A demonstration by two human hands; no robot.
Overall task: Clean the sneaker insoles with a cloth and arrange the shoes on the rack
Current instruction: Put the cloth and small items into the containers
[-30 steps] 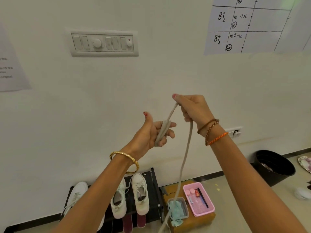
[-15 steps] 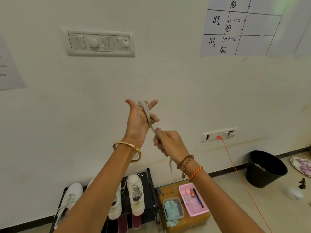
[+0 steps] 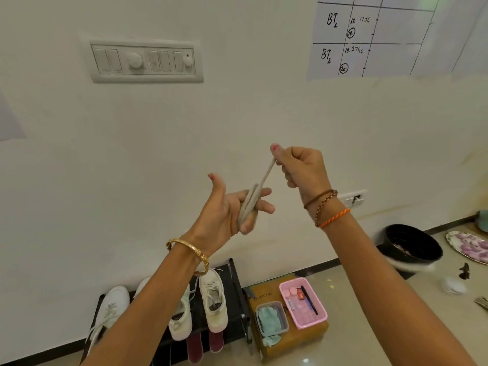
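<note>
A grey shoelace (image 3: 250, 202) is wound in loops around the fingers of my left hand (image 3: 227, 210), whose thumb points up. My right hand (image 3: 301, 170) pinches the lace's free end, pulled taut up and to the right of the left hand. Both hands are raised in front of the wall. Below, white sneakers (image 3: 212, 305) stand on a black shoe rack (image 3: 237, 289), one pair beside another sneaker (image 3: 111, 310) at the left. Two dark red insoles (image 3: 195, 347) lean at the rack's front. A light blue cloth (image 3: 269, 320) lies in a clear tub.
A pink tray (image 3: 319, 315) with small items and the clear tub sit on a brown box (image 3: 295, 339) right of the rack. A black bin (image 3: 412, 247) and a floral plate (image 3: 467, 247) are on the floor at the right. A switch panel (image 3: 145, 60) is on the wall.
My right hand has swung from below the left hand up to the right, drawing the lace taut. My left hand turned so its fingers point right with more loops on them.
</note>
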